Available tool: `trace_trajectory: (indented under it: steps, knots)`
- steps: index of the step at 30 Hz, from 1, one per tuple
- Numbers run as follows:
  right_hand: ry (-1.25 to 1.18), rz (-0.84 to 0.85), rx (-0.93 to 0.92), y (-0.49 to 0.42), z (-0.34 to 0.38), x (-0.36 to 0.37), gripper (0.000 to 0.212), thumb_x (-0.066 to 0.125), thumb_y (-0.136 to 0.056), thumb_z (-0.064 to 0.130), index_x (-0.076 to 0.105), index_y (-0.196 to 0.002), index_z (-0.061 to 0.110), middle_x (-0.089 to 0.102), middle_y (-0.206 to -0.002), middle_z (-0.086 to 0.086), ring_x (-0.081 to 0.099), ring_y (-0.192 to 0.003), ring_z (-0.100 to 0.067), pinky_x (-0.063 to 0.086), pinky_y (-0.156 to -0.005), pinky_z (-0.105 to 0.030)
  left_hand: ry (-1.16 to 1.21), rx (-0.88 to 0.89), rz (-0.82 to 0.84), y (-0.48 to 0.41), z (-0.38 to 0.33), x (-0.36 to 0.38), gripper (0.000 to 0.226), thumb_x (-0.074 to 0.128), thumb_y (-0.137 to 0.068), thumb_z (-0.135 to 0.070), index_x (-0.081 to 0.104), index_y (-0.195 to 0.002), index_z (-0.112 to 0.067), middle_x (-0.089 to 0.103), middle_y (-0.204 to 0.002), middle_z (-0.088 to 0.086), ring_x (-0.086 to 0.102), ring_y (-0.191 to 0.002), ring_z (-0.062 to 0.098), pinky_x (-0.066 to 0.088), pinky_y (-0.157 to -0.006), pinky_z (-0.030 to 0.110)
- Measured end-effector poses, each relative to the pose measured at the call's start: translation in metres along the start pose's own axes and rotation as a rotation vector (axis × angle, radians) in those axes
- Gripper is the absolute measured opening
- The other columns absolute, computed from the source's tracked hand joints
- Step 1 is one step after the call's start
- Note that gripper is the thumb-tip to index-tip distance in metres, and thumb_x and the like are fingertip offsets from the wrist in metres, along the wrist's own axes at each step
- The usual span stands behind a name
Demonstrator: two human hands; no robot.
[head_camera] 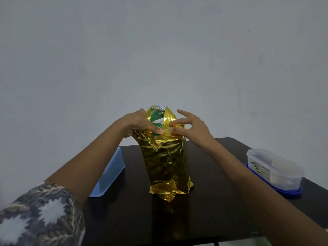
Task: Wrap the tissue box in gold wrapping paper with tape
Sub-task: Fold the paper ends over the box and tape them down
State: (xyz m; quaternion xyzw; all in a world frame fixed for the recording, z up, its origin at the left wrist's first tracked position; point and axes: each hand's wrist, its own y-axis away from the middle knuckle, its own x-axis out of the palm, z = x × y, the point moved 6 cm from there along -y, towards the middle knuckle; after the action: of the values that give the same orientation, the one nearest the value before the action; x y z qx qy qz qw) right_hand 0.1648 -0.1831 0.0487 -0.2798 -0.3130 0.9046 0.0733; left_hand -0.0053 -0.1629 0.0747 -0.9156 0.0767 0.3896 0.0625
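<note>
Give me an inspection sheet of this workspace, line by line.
Surface: dark table, glossy.
Job's things: box stands on end, sheathed in gold paper; the top end is open with the green box face showing; the bottom end is crumpled against the table.
Clutter: blue tray to the person's left of the box; clear tub on a blue lid at the right, whitish contents unclear.
Grippers: left hand grips the paper at the top left; right hand pinches a fold at the top right.
Cables: nothing seen.
Surroundings: plain grey wall behind.
</note>
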Motion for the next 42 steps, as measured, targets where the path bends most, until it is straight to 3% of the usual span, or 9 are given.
trace_trajectory:
  steps: [4,8,12,17,23,30,35,39,42]
  knots:
    - [-0.024,0.148,0.066,-0.008,-0.003,0.009,0.036,0.072,-0.069,0.048,0.069,-0.104,0.038,0.041,-0.146,0.01,0.038,-0.133,-0.017,0.029,-0.108,-0.053,0.005,-0.011,-0.008,0.002,0.0,-0.001,0.074,0.082,-0.067,-0.031,0.046,-0.129,-0.01,0.06,-0.116,0.014,0.062,-0.099,0.03,0.056,-0.059,0.033]
    - [0.005,0.238,0.087,-0.006,0.0,0.014,0.064,0.073,-0.065,0.056,0.063,-0.122,0.028,0.045,-0.144,0.003,0.042,-0.129,-0.02,0.036,-0.106,-0.048,0.022,-0.024,-0.026,0.005,0.0,-0.001,0.08,0.082,-0.067,-0.03,0.038,-0.131,-0.01,0.056,-0.115,0.013,0.061,-0.096,0.027,0.056,-0.06,0.032]
    - [-0.038,0.305,0.08,-0.004,0.005,0.014,0.065,0.074,-0.071,0.046,0.058,-0.128,0.022,0.047,-0.139,-0.001,0.046,-0.124,-0.018,0.04,-0.105,-0.04,0.01,-0.028,-0.035,0.005,-0.001,-0.001,0.082,0.082,-0.067,-0.029,0.036,-0.133,-0.009,0.055,-0.119,0.016,0.061,-0.102,0.031,0.056,-0.065,0.035]
    - [-0.012,0.322,0.108,-0.005,0.005,0.015,0.087,0.075,-0.054,0.063,0.055,-0.131,0.025,0.047,-0.139,-0.003,0.046,-0.125,-0.021,0.041,-0.103,-0.038,0.02,-0.024,-0.032,0.006,-0.003,-0.001,0.079,0.08,-0.07,-0.026,0.036,-0.134,-0.007,0.055,-0.107,0.012,0.06,-0.094,0.027,0.056,-0.063,0.034]
    - [0.025,0.366,0.117,-0.005,0.007,0.016,0.073,0.073,-0.072,0.045,0.048,-0.137,0.024,0.042,-0.143,-0.005,0.042,-0.127,-0.022,0.039,-0.101,-0.035,0.016,-0.02,-0.044,0.006,-0.002,-0.002,0.085,0.08,-0.071,-0.028,0.031,-0.139,-0.008,0.05,-0.112,0.011,0.06,-0.09,0.025,0.057,-0.07,0.038]
    - [0.025,0.359,0.107,-0.007,0.009,0.021,0.072,0.076,-0.072,0.042,0.048,-0.135,0.024,0.044,-0.138,-0.002,0.043,-0.125,-0.02,0.041,-0.096,-0.031,0.034,-0.022,-0.037,0.009,0.002,-0.005,0.093,0.076,-0.073,-0.038,0.025,-0.147,-0.012,0.043,-0.137,0.013,0.057,-0.101,0.026,0.058,-0.07,0.036]
    - [0.036,0.357,0.087,-0.007,0.006,0.025,0.069,0.074,-0.075,0.041,0.048,-0.135,0.02,0.052,-0.128,-0.004,0.051,-0.114,-0.018,0.045,-0.095,-0.03,0.14,-0.046,-0.018,0.013,0.003,-0.007,0.078,0.058,-0.074,-0.065,0.052,-0.127,-0.007,0.059,-0.12,0.015,0.063,-0.092,0.027,0.059,-0.067,0.037]
    - [0.021,0.351,0.111,-0.006,0.004,0.025,0.071,0.073,-0.074,0.043,0.046,-0.137,0.023,0.052,-0.125,-0.002,0.051,-0.113,-0.018,0.045,-0.094,-0.03,0.24,-0.016,-0.154,0.012,0.008,-0.014,0.086,0.066,-0.077,-0.054,0.032,-0.143,-0.012,0.043,-0.142,0.015,0.051,-0.116,0.033,0.052,-0.084,0.048]
    - [0.034,0.355,0.118,-0.005,0.0,0.026,0.078,0.075,-0.071,0.049,0.045,-0.138,0.024,0.051,-0.124,-0.003,0.05,-0.111,-0.019,0.044,-0.091,-0.03,0.366,0.047,-0.259,0.016,0.024,-0.033,0.086,0.065,-0.077,-0.055,0.028,-0.146,-0.018,0.048,-0.139,0.008,0.05,-0.121,0.026,0.046,-0.09,0.047]
